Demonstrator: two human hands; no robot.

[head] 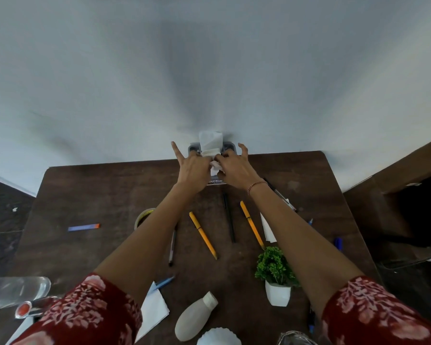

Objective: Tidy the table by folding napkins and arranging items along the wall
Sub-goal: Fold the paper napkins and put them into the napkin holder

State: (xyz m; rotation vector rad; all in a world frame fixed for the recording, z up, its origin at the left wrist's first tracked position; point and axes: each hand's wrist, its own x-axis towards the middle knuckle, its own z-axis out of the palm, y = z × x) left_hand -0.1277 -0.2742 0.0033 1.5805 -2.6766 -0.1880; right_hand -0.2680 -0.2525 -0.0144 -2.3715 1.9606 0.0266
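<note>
Both my arms are stretched to the far edge of the table (pixel 97 195), where a grey holder (pixel 228 146) stands against the wall (pixel 209 70). My left hand (pixel 194 168) and right hand (pixel 234 168) meet just in front of it and pinch a small crumpled napkin (pixel 215 166) between their fingertips. My left forefinger sticks straight up, and the outer fingers of my right hand are lifted and spread. An upright napkin (pixel 210 140) stands in the holder (it rises well above the rim).

Nearer to me, between my forearms, lie a left yellow pen (pixel 202 235), a black pen (pixel 229 220) and a right yellow pen (pixel 251 224), all apart from each other. A small green plant (pixel 275 267) in a white pot sits just inside my right forearm. A white bottle (pixel 194 317) lies on its side near the front edge, and a folded napkin (pixel 154 310) lies by my left sleeve.
</note>
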